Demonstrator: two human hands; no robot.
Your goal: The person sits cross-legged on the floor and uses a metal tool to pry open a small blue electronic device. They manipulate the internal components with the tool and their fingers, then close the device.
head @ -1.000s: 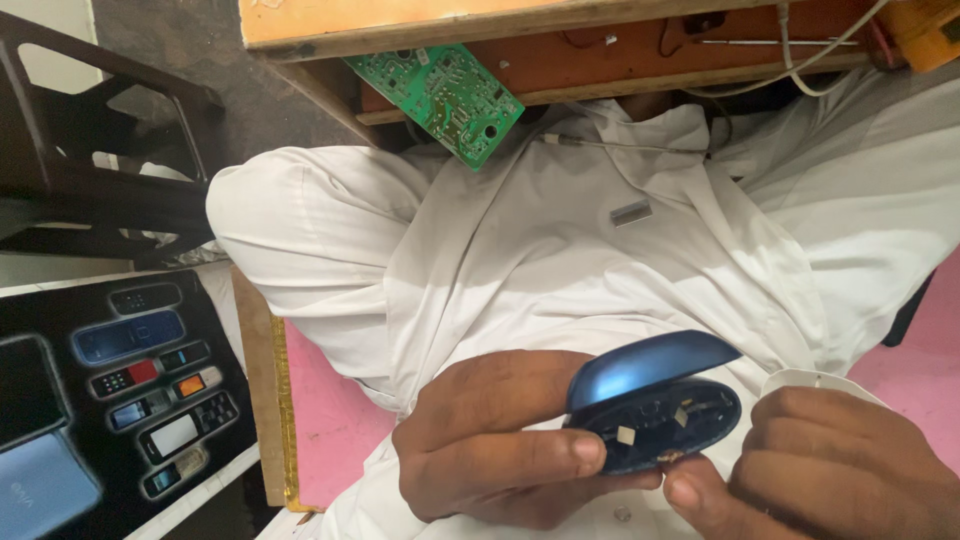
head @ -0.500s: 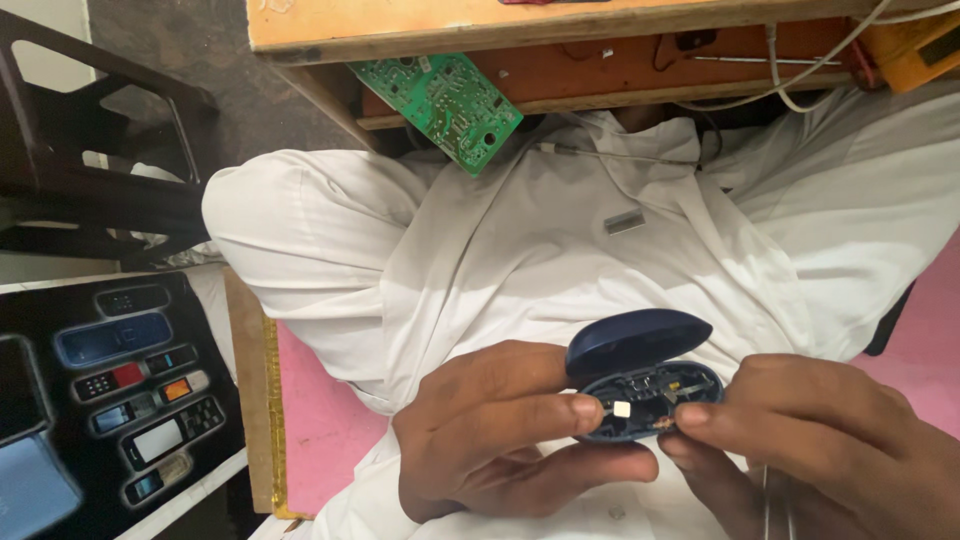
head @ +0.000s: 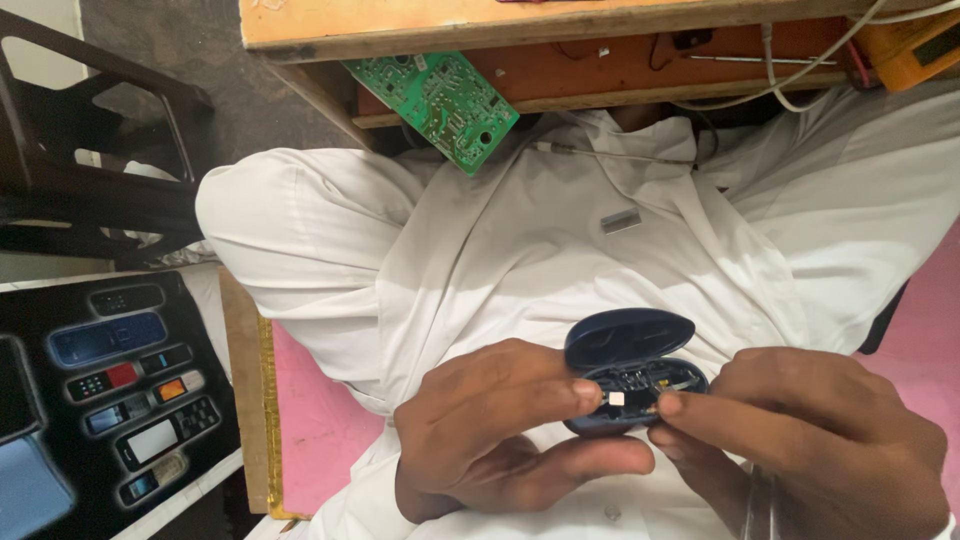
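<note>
A small dark blue earbud case [head: 628, 345] with its lid flipped open is held over my lap. Its inside shows bare circuitry and a small white part. My left hand [head: 500, 430] cups the case from below and the left, thumb tip at its open rim. My right hand [head: 810, 440] comes in from the right, with thumb and fingertip pinching at the case's inner edge by the white part. Both hands rest above white clothing [head: 520, 250].
A green circuit board [head: 435, 105] hangs off the wooden bench edge [head: 560, 25] above. Wires and an orange meter [head: 915, 50] lie at top right. A dark poster of phones [head: 100, 390] sits at left, a dark chair [head: 90, 170] behind it, a pink surface [head: 310, 420] below.
The case has been lifted slightly and turned, with its lid now more upright. My right hand's fingers moved up from below the case onto its open inner edge.
</note>
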